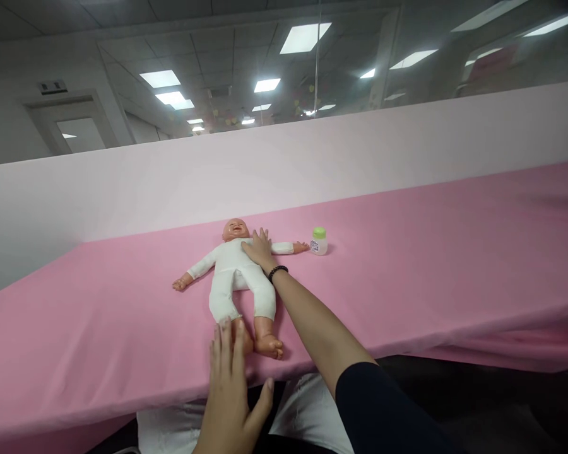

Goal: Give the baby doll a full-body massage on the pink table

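A baby doll (231,258) with a white cloth body lies on its back, arms spread and feet toward me. My right hand (260,250) rests on the doll's chest near the shoulder on the right, fingers apart, with a dark beaded bracelet (278,272) at the wrist. Low in the view, my left hand (231,378) is open with its fingers stretched out over the doll's foot on the left, partly hiding it. Whether the fingertips touch the leg, I cannot tell. Beside the doll's outstretched hand stands a small clear jar (319,243) with a green lid.
A pink cloth (430,265) covers the table and hangs over its front edge. Behind the table runs a low white wall (265,170) with glass above it, showing ceiling lights. My lap is just below the table edge.
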